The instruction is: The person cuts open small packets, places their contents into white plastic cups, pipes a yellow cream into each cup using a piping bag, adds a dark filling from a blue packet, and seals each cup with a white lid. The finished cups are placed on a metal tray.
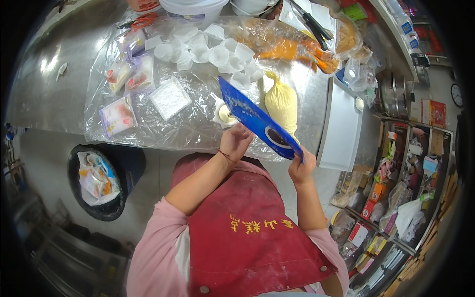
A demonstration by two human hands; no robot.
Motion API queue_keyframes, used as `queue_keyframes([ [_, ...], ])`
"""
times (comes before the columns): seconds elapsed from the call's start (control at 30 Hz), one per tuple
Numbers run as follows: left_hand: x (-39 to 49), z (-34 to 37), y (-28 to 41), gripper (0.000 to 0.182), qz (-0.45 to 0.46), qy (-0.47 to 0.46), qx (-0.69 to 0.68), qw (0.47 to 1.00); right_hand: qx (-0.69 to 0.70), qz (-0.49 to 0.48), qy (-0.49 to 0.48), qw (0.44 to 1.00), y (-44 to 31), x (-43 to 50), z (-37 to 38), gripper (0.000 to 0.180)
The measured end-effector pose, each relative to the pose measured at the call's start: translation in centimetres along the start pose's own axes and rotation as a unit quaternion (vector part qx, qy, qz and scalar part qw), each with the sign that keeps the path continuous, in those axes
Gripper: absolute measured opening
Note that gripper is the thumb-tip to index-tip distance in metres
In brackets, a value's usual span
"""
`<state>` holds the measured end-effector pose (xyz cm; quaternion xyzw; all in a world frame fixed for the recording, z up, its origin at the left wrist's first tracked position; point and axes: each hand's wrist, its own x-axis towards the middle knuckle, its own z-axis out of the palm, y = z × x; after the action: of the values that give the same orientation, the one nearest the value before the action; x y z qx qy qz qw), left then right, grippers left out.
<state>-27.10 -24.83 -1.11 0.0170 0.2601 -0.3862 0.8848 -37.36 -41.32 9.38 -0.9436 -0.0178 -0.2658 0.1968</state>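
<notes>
My right hand (302,163) is shut on the lower right corner of a flat blue packet (265,120) bearing writing and a dark round picture. The packet is tilted over the table's front edge. My left hand (237,141) is at the packet's lower left edge, its fingertips partly behind it; I cannot tell whether it grips. Just beyond that hand lies a small white cup-like piece (222,113) with a pale yellow round in it, partly covered by the packet. A twisted-shut bag of pale yellow filling (280,100) lies behind the packet.
Clear plastic sheeting (137,130) covers part of the steel table (41,100). On it are fluted white paper cups (200,52), a white square packet (170,98) and several printed packets (118,116). A black-handled knife (315,29), red-handled scissors (144,20), white tray (339,126) and waste bin (72,178) surround the work area.
</notes>
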Motion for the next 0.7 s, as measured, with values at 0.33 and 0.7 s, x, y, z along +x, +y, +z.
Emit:
queue_keyframes([
  [0.33,0.4,-0.4,0.3,0.023,-0.017,-0.059,-0.024,0.998,-0.022,-0.017,-0.018,0.999,0.4,0.0,0.0,0.03],
  [0.7,1.3,-2.3,0.3,0.026,-0.012,-0.1,-0.055,0.993,0.003,0.095,0.009,0.995,1.9,-1.5,0.2,0.02],
])
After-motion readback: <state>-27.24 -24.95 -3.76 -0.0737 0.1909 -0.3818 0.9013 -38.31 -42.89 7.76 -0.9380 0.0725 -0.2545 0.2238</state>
